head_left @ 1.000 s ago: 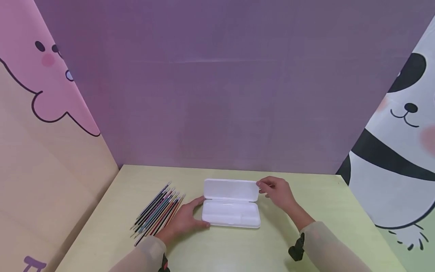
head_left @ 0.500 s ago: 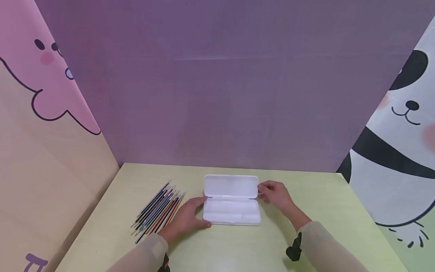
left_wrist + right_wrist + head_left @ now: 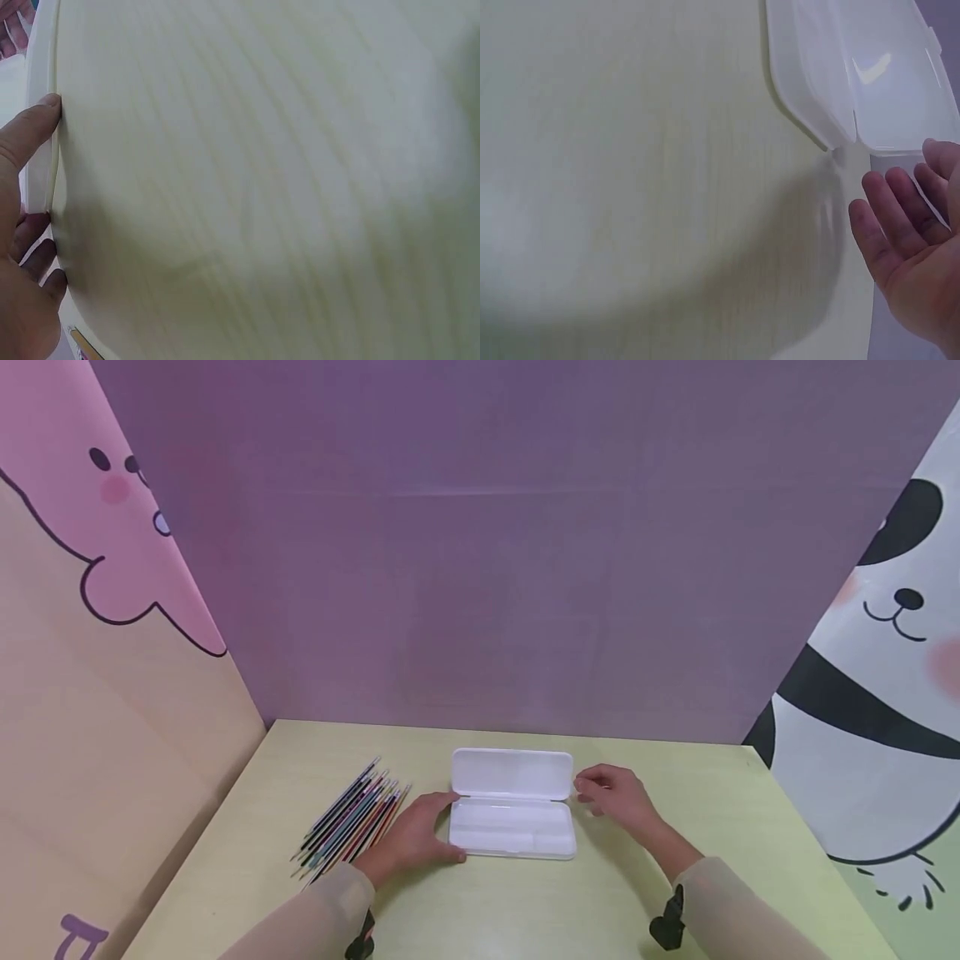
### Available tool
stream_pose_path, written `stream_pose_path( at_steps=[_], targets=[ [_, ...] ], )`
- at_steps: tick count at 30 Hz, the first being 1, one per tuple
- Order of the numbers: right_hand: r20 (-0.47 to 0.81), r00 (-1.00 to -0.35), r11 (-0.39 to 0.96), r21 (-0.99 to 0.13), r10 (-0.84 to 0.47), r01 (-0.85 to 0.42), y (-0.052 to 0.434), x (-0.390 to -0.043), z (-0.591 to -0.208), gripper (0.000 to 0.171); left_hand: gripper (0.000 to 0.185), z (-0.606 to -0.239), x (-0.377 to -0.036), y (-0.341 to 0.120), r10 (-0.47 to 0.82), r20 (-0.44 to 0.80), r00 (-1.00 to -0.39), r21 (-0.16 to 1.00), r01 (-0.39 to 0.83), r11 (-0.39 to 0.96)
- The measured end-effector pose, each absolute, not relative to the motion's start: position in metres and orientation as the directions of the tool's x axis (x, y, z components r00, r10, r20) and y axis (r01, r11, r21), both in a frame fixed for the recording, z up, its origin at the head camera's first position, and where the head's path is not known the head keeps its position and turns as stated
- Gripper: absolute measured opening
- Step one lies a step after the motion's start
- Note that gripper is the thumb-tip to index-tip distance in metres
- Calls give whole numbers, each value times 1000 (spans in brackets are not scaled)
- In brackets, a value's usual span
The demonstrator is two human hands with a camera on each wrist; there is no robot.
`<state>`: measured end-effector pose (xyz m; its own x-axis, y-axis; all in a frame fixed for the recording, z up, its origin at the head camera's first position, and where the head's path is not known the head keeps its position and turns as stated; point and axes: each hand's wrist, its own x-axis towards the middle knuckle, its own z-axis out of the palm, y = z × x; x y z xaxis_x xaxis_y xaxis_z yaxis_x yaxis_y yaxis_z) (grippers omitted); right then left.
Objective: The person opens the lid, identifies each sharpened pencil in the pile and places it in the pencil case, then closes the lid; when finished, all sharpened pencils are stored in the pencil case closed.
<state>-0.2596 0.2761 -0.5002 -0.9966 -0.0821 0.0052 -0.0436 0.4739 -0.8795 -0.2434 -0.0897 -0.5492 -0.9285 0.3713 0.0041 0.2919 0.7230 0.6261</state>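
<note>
A white plastic pencil case lies on the table with its lid swung back; nothing is seen inside. My left hand holds the case's left end, the thumb at the front edge and the fingers along the side. Just off the lid's right edge is my right hand, with loosely bent fingers and nothing in them. In the right wrist view its fingers are spread close to the lid's corner; whether the thumb still touches it I cannot tell.
Left of the case, a bundle of several pencils lies slantwise, partly behind my left forearm. The pale wooden table ends at a purple back wall. Printed side panels stand left and right.
The right hand was at the lid's right edge and has drawn slightly away to the right. The lid lies back, slightly lower than before. The left hand has stayed on the case.
</note>
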Motion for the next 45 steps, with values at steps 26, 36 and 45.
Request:
stream_pose_path(
  at_steps=[26,36,45],
  targets=[
    [107,-960,797,-539,-257,-274,279,-189,-537,73,96,-541,-238,-94,426,20,-905,651,335,681],
    [131,-972,852,-469,-195,-234,271,-194,-536,59,95,-537,-238,-92,426,23,-905,638,341,690],
    [95,-965,850,-459,-243,-259,275,-202,-531,75,95,-539,-240,-94,427,33,-904,630,351,693]
  ],
)
